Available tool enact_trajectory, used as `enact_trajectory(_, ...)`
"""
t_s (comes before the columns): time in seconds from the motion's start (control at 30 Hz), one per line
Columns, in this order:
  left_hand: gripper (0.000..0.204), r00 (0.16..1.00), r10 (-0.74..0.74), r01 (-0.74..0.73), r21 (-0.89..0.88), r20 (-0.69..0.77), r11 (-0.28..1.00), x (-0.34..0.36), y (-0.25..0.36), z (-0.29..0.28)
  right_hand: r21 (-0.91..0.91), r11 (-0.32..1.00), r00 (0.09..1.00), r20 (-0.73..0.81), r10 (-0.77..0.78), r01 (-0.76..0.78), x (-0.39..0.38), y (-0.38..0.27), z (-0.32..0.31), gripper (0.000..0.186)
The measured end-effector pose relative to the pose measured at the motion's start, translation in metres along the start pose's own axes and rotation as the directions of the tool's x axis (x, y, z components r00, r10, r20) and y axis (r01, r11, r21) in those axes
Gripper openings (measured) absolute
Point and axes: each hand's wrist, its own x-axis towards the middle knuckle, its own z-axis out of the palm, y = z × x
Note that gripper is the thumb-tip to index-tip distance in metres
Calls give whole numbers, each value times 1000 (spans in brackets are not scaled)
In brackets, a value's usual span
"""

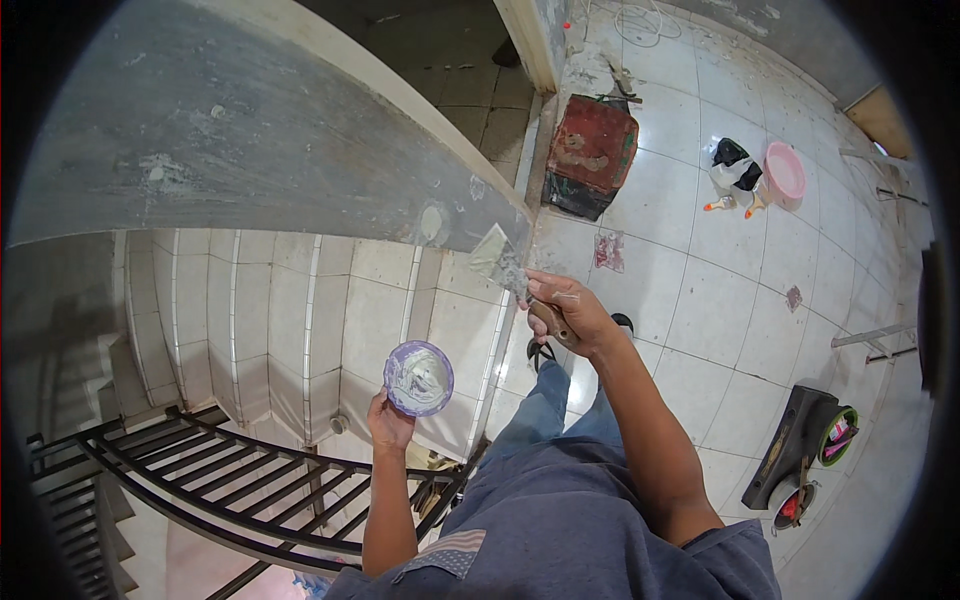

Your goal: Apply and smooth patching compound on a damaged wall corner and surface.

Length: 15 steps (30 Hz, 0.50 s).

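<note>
My left hand (pixel 391 418) holds a purple round bowl (pixel 449 390) by its rim, out over the stairs. White paste (pixel 424 374) is smeared over the inside of the bowl. In my right hand (pixel 570 310) is a putty knife (pixel 508 275), gripped by its brown handle, its broad blade pointing up and to the left. Pale paste coats the blade. The blade is close to the lower edge of a grey wall (pixel 330 150); whether it touches the wall I cannot tell. A whitish patch of paste (pixel 431 223) marks the wall left of the blade.
Tiled stairs (pixel 280 330) with a black metal railing (pixel 240 480) drop away on the left. On the white tiled floor (pixel 715 300) are a worn red box (pixel 592 145), a pink basin (pixel 785 172), brushes (pixel 720 204), a black case (pixel 786 450) and a green tub (pixel 842 440).
</note>
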Motion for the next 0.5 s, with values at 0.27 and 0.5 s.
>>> enact_trajectory(0.27, 39, 997, 51, -50, 26, -50, 998, -12, -21, 39, 39, 985, 971, -181, -155, 165, 31, 11, -23, 50)
enact_trajectory(0.5, 40, 984, 92, -79, 88, -151, 993, -37, -20, 43, -151, 968, 914, -329, -238, 198, 87, 31, 6, 46)
